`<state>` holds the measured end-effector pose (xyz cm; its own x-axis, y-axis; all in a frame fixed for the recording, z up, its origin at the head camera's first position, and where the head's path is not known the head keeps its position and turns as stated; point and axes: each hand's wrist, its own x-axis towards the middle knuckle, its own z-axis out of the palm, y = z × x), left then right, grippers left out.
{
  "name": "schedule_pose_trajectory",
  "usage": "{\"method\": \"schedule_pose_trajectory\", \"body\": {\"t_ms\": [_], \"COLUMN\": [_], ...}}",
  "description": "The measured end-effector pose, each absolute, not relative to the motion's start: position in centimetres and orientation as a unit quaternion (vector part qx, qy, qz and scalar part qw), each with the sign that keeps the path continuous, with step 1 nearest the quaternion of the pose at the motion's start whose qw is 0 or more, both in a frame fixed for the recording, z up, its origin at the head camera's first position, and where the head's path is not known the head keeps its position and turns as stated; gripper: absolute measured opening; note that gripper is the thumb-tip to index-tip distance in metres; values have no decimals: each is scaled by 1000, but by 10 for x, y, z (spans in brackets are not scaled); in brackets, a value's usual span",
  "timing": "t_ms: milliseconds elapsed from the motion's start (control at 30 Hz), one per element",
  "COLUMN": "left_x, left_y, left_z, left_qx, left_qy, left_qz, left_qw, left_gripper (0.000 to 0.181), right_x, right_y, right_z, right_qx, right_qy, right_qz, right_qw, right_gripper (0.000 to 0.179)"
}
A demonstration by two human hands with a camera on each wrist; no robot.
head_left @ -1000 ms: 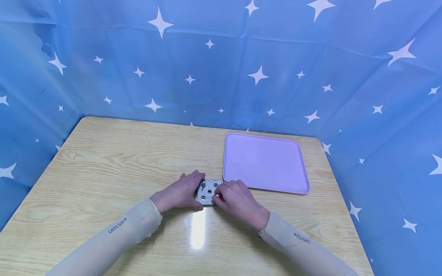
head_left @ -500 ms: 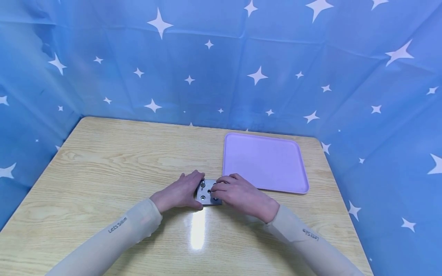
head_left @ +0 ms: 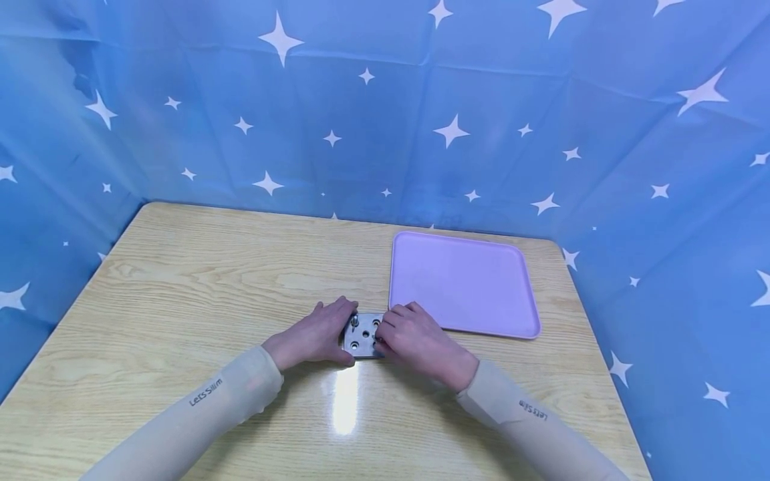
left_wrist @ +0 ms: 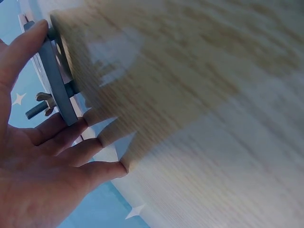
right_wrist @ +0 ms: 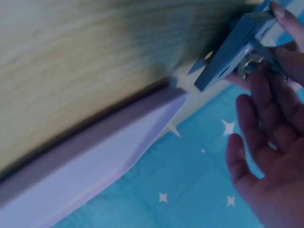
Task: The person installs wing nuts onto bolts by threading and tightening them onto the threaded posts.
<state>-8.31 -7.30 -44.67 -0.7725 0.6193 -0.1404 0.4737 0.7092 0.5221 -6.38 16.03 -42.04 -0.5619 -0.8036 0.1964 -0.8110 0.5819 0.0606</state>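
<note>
A small square metal plate (head_left: 364, 343) with several holes lies close over the table. My left hand (head_left: 315, 335) holds its left side, thumb at the near edge and fingers at the far edge. A threaded bolt with a wing nut (left_wrist: 46, 100) rises from the plate's far left corner; bolt heads show underneath. At the near right corner, my right hand (head_left: 418, 344) has its fingers curled around an upright bolt (right_wrist: 264, 51). Those fingers hide the bolt's upper end, and I cannot tell whether a wing nut sits between them.
A shallow purple tray (head_left: 463, 284) stands at the back right, its near left corner close to the plate and right hand. The wooden table (head_left: 228, 267) ends at a blue star-patterned curtain (head_left: 361, 107) behind and at both sides.
The right hand's fingers spread over the plate half a second ago and now close again at the near right bolt. The left hand and plate stay in place.
</note>
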Motion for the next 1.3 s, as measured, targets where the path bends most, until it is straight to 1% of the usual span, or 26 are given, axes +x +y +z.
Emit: {"method": "schedule_pose_trajectory", "body": {"t_ms": [200, 300, 400, 467, 500, 567, 667, 800, 900, 1033, 1300], "left_x": [-83, -83, -82, -82, -82, -83, -83, -84, -84, -84, -83], "left_y": [-73, -73, -72, -72, -72, -72, -72, -72, -72, -71, -72], "left_z": [-445, -446, -446, -446, -446, -445, -446, -445, -445, -445, -444], "left_qx": [295, 296, 298, 298, 297, 297, 295, 294, 295, 297, 299], "left_qy": [913, 913, 912, 912, 912, 912, 913, 913, 912, 911, 911], "left_qz": [233, 234, 236, 237, 236, 236, 236, 236, 236, 236, 235], "left_qw": [159, 156, 153, 155, 154, 154, 155, 158, 159, 160, 157], "left_gripper": [104, 103, 103, 103, 103, 102, 101, 100, 99, 99, 99], "right_x": [-56, -53, -50, -50, -51, -54, -59, -65, -67, -68, -68], "right_y": [153, 151, 152, 154, 156, 160, 166, 170, 169, 168, 164], "right_z": [-427, -429, -424, -419, -415, -408, -397, -392, -393, -396, -401], "right_qx": [399, 376, 356, 351, 353, 370, 421, 484, 510, 520, 501], "right_qy": [-907, -916, -928, -933, -934, -928, -907, -874, -859, -853, -864], "right_qz": [34, 28, 19, 16, 17, 21, 34, 42, 35, 24, 16], "right_qw": [134, 137, 108, 77, 60, 32, 11, 20, 30, 32, 42], "right_gripper": [23, 27, 36, 49, 55, 59, 54, 46, 40, 35, 22]}}
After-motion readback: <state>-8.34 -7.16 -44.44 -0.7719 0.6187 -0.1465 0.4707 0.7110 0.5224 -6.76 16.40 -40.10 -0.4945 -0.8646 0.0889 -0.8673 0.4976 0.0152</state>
